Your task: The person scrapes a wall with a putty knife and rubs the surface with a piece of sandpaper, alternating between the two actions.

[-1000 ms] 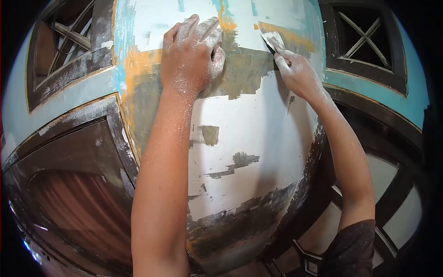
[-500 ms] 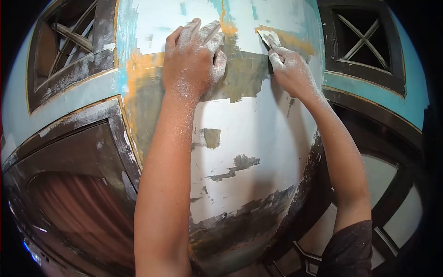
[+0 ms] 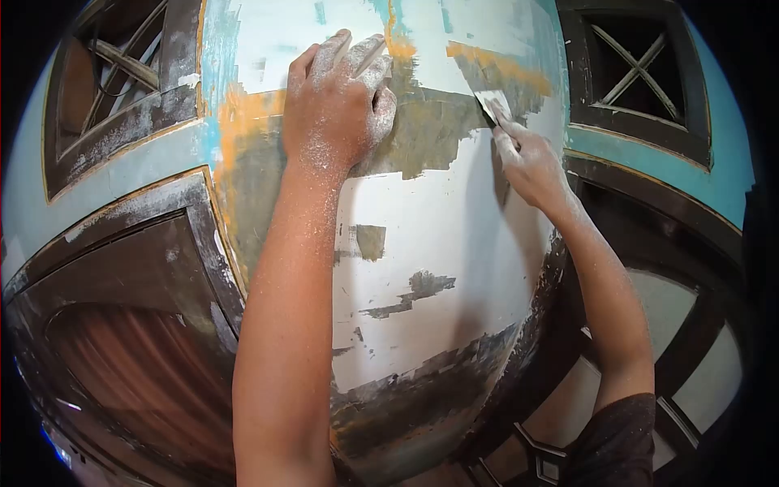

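My left hand (image 3: 337, 109) rests against the upper part of the wall (image 3: 422, 211), dusted with white powder, its fingers pointing up and slightly apart. A strip of something pale shows beside its fingers, too little to identify. My right hand (image 3: 527, 158), also powdery, grips a scraper (image 3: 493, 105) with a pale blade. That blade lies on the wall at the edge of a bare grey-brown patch (image 3: 422, 130). White coating covers much of the surface, with orange and turquoise traces near the top.
At the left stand a dark wooden door frame (image 3: 199, 213) and a window with crossed bars (image 3: 126, 63). Another cross-barred window (image 3: 641, 69) is at the upper right, above dark framed panels (image 3: 661, 312). Turquoise wall (image 3: 649, 150) lies between them.
My right hand and the scraper have moved down and to the right, and more grey-brown surface shows above the blade. My left hand has stayed almost in place.
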Demonstrator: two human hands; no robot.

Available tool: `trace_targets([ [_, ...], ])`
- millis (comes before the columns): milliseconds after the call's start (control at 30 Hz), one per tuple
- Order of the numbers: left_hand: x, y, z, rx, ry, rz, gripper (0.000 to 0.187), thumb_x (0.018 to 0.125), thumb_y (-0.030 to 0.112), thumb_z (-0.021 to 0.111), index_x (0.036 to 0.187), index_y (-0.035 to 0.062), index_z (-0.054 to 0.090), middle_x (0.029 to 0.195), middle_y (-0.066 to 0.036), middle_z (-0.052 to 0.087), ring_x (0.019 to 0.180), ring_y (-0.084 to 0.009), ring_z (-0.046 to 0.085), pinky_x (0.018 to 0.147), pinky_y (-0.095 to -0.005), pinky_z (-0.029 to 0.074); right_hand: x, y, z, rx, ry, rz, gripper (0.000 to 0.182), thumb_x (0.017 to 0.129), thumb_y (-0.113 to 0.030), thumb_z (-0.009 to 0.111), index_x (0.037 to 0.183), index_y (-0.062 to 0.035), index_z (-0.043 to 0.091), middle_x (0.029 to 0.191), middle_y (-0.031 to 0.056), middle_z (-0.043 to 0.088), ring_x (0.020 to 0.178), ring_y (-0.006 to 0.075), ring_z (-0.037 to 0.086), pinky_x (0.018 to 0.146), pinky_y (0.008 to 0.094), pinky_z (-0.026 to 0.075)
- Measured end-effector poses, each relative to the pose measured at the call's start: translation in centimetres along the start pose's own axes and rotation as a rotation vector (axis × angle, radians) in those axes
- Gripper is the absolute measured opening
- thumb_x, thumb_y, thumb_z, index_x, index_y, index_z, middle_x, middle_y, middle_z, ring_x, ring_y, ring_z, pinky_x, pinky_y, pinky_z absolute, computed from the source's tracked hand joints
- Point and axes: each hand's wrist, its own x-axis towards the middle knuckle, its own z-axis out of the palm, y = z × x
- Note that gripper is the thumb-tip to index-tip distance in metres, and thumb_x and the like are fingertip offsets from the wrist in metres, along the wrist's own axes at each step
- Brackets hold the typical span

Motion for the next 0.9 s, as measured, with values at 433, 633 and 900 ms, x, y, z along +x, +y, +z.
trace_targets([
  [433, -0.1, -0.2, 0.2, 0.021, 0.014, 0.015, 0.038, 0.093, 0.026, 0.063, 0.129, 0.0252, 0.073, 0.146, 0.007, 0.061, 0.141, -0.0201, 0.049, 0.119, -0.0400, 0.033, 1.1, 1.6, 1.2, -0.020, 0.051, -0.091, 0.049, 0.101, -0.026, 0.049, 0.149, -0.0187, 0.055, 0.089, 0.0278, 0.070, 0.085, 0.0476, 0.067, 0.085, 0.0512, 0.052],
  [633, 0.0, -0.1, 0.2, -0.004, 0.034, 0.016, 0.038, 0.092, 0.026, 0.064, 0.129, 0.0243, 0.073, 0.144, 0.006, 0.062, 0.140, -0.0212, 0.050, 0.119, -0.0407, 0.034, 2.4, 0.7, 0.6, -0.069, 0.009, -0.076, 0.043, 0.104, -0.023, 0.051, 0.144, -0.0085, 0.058, 0.123, 0.0272, 0.066, 0.107, 0.0465, 0.066, 0.094, 0.0439, 0.051],
  [900, 0.0, 0.1, 0.2, -0.016, 0.021, 0.000, 0.038, 0.092, 0.026, 0.063, 0.129, 0.0244, 0.072, 0.146, 0.007, 0.061, 0.141, -0.0201, 0.048, 0.119, -0.0408, 0.034, 3.2, -1.4, 0.2, -0.009, 0.015, -0.022, 0.044, 0.104, -0.027, 0.051, 0.143, -0.0095, 0.058, 0.110, 0.0327, 0.068, 0.105, 0.0465, 0.068, 0.094, 0.0440, 0.050],
])
